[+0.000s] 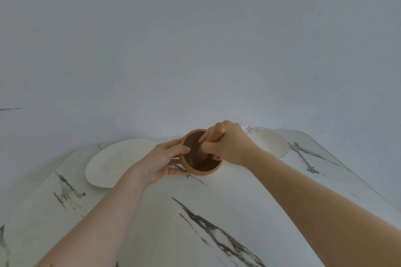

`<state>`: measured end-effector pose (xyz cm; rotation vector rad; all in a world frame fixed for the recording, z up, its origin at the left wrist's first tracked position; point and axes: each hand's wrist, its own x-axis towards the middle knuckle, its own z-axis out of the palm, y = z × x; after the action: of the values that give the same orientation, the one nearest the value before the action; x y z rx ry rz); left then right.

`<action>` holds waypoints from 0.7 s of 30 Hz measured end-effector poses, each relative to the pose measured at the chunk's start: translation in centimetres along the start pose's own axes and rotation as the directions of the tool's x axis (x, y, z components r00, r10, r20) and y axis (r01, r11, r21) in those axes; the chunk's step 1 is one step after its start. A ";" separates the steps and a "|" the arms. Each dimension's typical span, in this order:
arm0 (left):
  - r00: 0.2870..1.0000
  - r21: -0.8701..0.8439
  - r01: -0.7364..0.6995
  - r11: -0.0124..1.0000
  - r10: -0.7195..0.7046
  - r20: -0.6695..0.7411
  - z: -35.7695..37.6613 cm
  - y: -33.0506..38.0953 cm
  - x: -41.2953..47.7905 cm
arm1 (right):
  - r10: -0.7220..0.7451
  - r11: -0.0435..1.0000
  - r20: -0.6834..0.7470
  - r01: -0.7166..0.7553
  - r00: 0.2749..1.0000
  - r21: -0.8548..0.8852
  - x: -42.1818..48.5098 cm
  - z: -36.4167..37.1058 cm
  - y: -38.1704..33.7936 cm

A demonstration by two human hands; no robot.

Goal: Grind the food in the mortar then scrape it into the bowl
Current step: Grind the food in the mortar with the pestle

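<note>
On the white, dark-veined marble table my left hand cups the left wall of the round brown wooden mortar, fingers curled round it, thumb at the rim. My right hand is fisted round the tan wooden pestle, whose lower end stands inside the mortar. A shallow cream flowered bowl lies just behind that hand, a white oval plate left of the mortar.
</note>
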<state>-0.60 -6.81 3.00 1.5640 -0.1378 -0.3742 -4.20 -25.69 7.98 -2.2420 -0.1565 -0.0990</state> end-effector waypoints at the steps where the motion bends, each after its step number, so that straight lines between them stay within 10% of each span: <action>1: 1.000 0.010 -0.003 1.000 0.002 0.010 0.1 0.1 -0.1 | -0.010 1.000 -0.006 0.010 1.000 -0.012 -0.2 0.1 -0.1; 21: 1.000 -0.121 0.009 0.993 -0.008 0.001 0.5 -0.3 -0.6 | 0.054 0.997 -0.241 -0.040 0.969 0.062 -0.6 -0.2 0.3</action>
<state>-1.35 -7.11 2.78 1.4452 -0.1068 -0.3828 -4.74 -26.10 7.80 -2.1546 0.0258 -0.3374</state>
